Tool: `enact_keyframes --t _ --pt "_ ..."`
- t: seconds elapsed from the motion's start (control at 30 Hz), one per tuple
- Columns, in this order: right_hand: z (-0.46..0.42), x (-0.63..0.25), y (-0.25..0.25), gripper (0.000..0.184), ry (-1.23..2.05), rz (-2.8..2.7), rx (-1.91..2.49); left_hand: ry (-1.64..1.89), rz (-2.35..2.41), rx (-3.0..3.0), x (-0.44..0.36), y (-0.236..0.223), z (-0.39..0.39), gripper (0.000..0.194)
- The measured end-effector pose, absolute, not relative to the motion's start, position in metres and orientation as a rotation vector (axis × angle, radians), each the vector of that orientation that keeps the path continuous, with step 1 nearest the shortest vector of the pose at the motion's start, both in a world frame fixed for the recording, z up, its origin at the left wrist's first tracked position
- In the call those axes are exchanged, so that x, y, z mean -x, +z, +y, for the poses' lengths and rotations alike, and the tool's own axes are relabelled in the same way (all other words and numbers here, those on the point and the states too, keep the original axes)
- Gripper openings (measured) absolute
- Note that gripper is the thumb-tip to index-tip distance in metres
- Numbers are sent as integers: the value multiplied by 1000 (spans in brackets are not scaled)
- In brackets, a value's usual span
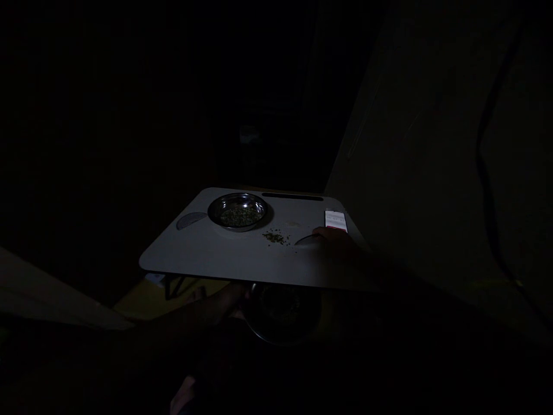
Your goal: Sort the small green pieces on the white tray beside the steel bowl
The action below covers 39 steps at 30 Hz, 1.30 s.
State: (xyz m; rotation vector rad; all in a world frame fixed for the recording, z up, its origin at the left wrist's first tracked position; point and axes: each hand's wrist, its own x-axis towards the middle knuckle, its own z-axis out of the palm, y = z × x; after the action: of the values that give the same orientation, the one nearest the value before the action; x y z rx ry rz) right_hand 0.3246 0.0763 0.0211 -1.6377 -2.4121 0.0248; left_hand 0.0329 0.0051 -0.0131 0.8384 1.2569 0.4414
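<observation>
The scene is very dark. My left hand [231, 297] grips the side of a metal bowl [283, 340], held just below the table's front edge; what lies in it is too dim to name. Over the table, my right hand [334, 237] is closed on a thin, curved-edged piece [306, 240], its edge low over the tabletop. Left of that piece lies a loose scatter of small green grains [276, 237]. Farther back, a shiny steel bowl [237, 225] holds more green grains [239, 217].
The white table [194, 253] has a dark slot [292, 196] along its back edge. A lit phone [336, 219] lies at the right, beyond my right hand. Beside the steel bowl is a pale half-disc shape [190, 220]. A wall [410, 173] rises on the right with a dark cable [486, 167].
</observation>
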Motion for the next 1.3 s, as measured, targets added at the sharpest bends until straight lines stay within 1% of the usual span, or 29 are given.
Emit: enact_keyframes --t 0.23,0.43,0.53,0.67,0.93,1.13,1.3 --pt "66 -331 15 33 -3 -2441 1684 440 1241 -852 -34 -15 7 7" --pt "58 -319 20 33 -53 -2439 1696 437 1260 -835 -35 -14 6 7" --pt "53 -307 27 33 -20 -2459 1739 427 1238 -843 -34 -11 5 8" --pt "47 -297 33 35 -59 -2468 1763 427 1298 -853 -35 -6 3 4" --pt "53 -304 28 36 -76 -2450 1814 440 1379 -801 -36 -11 3 5" --pt "57 -305 27 36 -107 -2443 1808 433 1278 -839 -33 -18 6 6" --pt "57 -307 25 35 -94 -2446 1769 438 1298 -831 -34 -16 5 6"
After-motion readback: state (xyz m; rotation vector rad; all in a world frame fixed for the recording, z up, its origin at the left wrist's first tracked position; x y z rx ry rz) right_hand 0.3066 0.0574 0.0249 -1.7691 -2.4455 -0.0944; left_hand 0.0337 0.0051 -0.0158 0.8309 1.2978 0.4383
